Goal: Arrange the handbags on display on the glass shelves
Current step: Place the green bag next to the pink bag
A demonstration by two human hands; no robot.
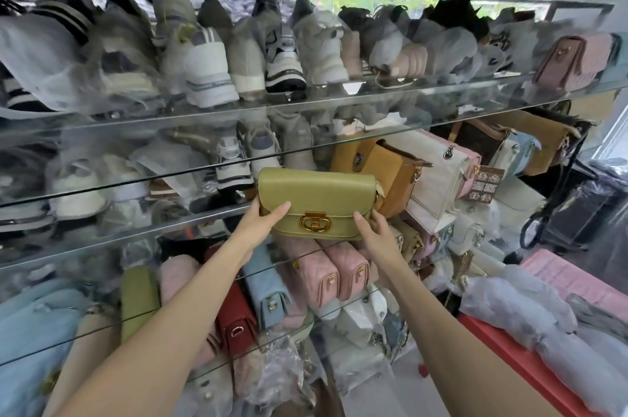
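An olive-green handbag [316, 195] with a gold clasp is held up in front of the glass shelf [170, 229], flap facing me. My left hand [261, 222] grips its lower left corner, thumb across the front. My right hand [372, 229] grips the lower right corner beside the clasp. Just right of it on the same shelf stand a mustard handbag [377, 165], a white quilted handbag [431, 178] and a pink one behind.
Wrapped sneakers [204, 66] fill the upper glass shelves. Below, pink quilted bags [326, 273], a blue bag [265, 287], a red bag [234, 318] and a green bag [139, 297] stand in a row. Red boxes with wrapped items [530, 331] lie at right.
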